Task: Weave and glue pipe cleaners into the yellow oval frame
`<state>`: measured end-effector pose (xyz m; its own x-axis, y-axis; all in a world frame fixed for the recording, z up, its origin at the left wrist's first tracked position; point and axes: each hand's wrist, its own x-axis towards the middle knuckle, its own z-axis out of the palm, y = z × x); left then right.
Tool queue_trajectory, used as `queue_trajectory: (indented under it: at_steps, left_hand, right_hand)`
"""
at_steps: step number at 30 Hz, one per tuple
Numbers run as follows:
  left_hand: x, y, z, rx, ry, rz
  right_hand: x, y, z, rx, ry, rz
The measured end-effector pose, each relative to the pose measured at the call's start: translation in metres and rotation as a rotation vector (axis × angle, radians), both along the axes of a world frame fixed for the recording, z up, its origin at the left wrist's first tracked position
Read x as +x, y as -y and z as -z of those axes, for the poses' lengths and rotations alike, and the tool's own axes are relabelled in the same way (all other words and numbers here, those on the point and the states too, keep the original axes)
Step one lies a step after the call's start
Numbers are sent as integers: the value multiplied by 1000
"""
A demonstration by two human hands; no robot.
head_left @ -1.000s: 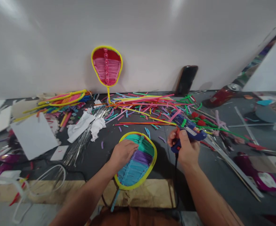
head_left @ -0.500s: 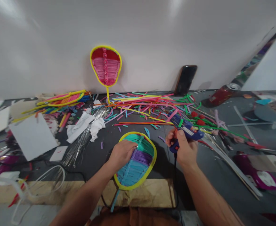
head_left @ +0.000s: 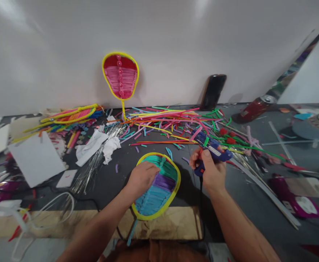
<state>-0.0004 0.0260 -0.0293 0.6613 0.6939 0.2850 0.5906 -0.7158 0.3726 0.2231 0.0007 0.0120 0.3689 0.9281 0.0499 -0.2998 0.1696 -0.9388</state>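
Observation:
My right hand (head_left: 213, 169) is wrapped round the handle of a blue glue gun (head_left: 215, 151), held above the table with its cord hanging down. My left hand (head_left: 144, 177) rests on a rounded pipe-cleaner piece (head_left: 162, 198) with a yellow rim and teal, purple and light blue bands. Its fingers are closed at the middle line, by a short row of small teal beads or buttons (head_left: 162, 162); what the fingertips hold is hidden. A light blue stem sticks out at the piece's near end.
A similar pink and red piece (head_left: 120, 78) leans on the white wall. Cut pipe cleaners (head_left: 162, 118) lie behind my hands. A phone (head_left: 213, 91) and a drink can (head_left: 257, 108) stand at the back. Crumpled tissue (head_left: 91, 143) and silvery strands lie left; a purple packet (head_left: 298, 198) lies right.
My view has shifted very slightly. My left hand stays on the piece with its fingers closed, and my right hand keeps the glue gun almost where it was.

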Motion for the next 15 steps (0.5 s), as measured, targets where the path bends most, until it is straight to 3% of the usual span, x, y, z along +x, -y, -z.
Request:
queue_trajectory:
  at_steps: [11,15]
  left_hand:
    - [-6,0,-8,-36,-35,-40]
    - [-19,-8,-21,-39,-31,-187]
  right_hand:
    - [3,-2,1,-21,27,25]
    - [6,-5,1,-9,42,38]
